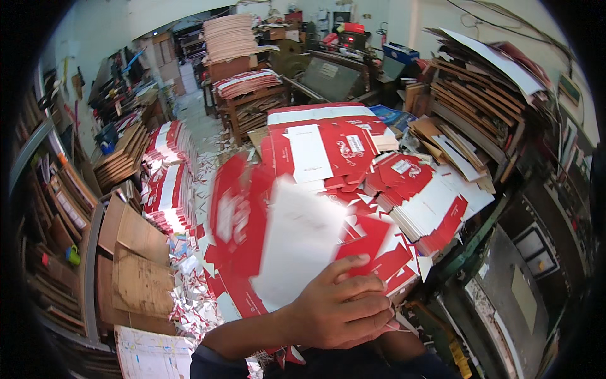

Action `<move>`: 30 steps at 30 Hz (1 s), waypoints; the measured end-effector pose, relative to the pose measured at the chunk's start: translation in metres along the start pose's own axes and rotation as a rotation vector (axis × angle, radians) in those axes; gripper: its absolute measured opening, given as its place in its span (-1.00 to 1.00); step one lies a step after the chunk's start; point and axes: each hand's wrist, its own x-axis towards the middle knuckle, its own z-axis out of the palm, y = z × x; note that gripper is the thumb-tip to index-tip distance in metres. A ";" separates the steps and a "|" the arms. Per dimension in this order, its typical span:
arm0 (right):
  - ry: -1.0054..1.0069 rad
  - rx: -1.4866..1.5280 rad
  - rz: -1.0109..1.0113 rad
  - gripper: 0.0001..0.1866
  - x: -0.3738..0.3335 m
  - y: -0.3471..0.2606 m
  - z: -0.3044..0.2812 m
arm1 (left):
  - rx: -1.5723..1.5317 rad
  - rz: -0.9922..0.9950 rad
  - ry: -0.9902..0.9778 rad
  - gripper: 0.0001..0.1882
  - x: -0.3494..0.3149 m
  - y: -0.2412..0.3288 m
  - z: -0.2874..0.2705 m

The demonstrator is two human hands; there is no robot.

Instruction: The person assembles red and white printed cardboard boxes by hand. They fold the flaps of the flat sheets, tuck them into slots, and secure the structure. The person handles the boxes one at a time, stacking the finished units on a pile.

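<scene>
My left hand [344,306] reaches in from the lower left, back up, its bent fingers wrapped over the near right edge of a red and white printed cardboard sheet [303,243]. Motion blurs the sheet, which tilts up over the pile. My right hand lies almost wholly hidden beneath the left; only its forearm [401,346] shows, so its grip cannot be made out. Beyond the sheet lie a stack of flat red and white printed cardboard [347,148] and, to the right, a fanned stack of cut cardboard blanks [429,208].
White and red paper scraps [192,303] litter the left side. Stacked printed sheets [169,196] stand on the floor beyond wooden boards [142,278]. Machinery [511,303] closes in the right, below piled boards [476,104]. A tall sheet stack [230,41] rises behind.
</scene>
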 end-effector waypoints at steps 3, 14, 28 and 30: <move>0.459 0.077 -0.319 -0.71 0.029 -0.028 -0.063 | 0.102 -0.077 0.074 -0.86 -0.022 -0.020 -0.017; 0.646 0.303 0.070 -0.52 0.104 0.025 -0.424 | 0.350 -1.284 0.475 -0.70 -0.200 -0.104 -0.061; -0.011 -0.898 0.115 -0.27 0.123 0.030 -0.059 | 0.341 -1.682 0.497 -0.32 -0.289 0.030 -0.024; -0.007 -1.035 0.042 -0.23 0.123 0.040 -0.048 | 0.361 -1.640 0.467 -0.28 -0.278 0.034 -0.009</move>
